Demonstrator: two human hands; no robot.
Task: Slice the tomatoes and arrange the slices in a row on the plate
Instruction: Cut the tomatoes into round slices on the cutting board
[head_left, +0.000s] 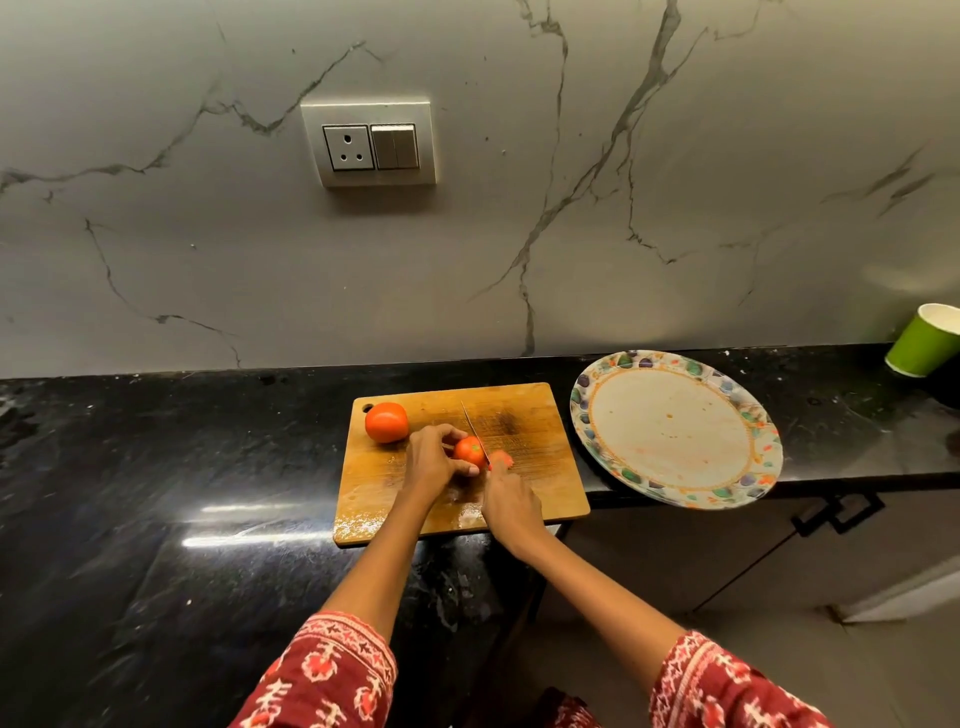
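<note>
A single head-worn wide-angle camera looks forward and steeply down onto the black surface (156, 467), with the wooden cutting board (519, 410) near frame centre as landmark. Beyond the board the marble wall (519, 234) fills the upper half; nearer than the board, both forearms enter from the bottom edge. The view is close, at arm's reach, with edge distortion.
</note>
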